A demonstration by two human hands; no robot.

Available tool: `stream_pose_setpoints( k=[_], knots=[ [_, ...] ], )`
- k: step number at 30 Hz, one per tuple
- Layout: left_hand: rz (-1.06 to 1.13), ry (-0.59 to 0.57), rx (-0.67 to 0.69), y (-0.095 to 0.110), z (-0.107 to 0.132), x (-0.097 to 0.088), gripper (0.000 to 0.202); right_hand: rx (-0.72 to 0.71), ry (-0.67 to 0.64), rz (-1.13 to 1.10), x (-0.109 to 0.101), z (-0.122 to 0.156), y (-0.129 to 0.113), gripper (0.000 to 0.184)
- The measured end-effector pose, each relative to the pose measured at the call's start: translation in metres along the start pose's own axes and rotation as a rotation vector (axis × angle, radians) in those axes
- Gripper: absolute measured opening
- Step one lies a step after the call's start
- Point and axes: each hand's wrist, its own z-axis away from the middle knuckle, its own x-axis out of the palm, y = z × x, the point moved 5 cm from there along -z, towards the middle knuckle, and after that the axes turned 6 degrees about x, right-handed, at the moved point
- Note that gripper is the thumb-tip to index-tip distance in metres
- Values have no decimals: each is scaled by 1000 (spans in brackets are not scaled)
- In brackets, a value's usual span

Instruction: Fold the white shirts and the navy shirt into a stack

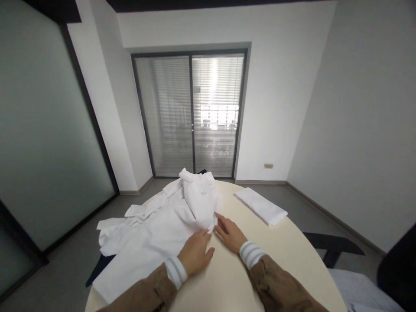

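Note:
A rumpled white shirt (169, 221) lies spread over the left half of the round table, its far end bunched up. My left hand (196, 255) rests at the shirt's near right edge, fingers stretched toward the cloth and thumb held apart. Close beside it, my right hand (230, 234) reaches in from the right with its fingers apart, the tips touching the shirt's right edge. No cloth is visibly gripped in either hand. A flat, folded white cloth (261, 206) sits at the table's far right.
The cream round table (292, 268) has a curved edge. Something dark blue (100, 266) shows beneath the shirt at left. At the right are a black chair armrest (334, 245) and white material (357, 288) lower down. A glass door with blinds (191, 112) stands beyond.

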Motion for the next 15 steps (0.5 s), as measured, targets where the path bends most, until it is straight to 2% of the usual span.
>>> stream_pose_setpoints(
  k=[2, 3, 5, 8, 11, 15],
  knots=[
    [13, 3, -45, -1, -5, -8, 19, -36, -9, 56, 1, 0, -2, 47],
    [-1, 58, -64, -3, -9, -17, 18, -44, -10, 66, 2, 0, -3, 46],
    [-79, 253, -74, -8, -18, -38, 20, -25, 3, 59, 2, 0, -2, 45],
    [-255, 512, -98, -23, -26, -55, 54, 5, 30, 49, -1, -2, -1, 44],
    [-351, 565, -172, -48, -24, -46, 80, -25, 29, 76, -4, -2, -3, 41],
    [-405, 481, -201, -73, -17, -22, 80, -59, 33, 105, -5, -3, -4, 37]
  ],
)
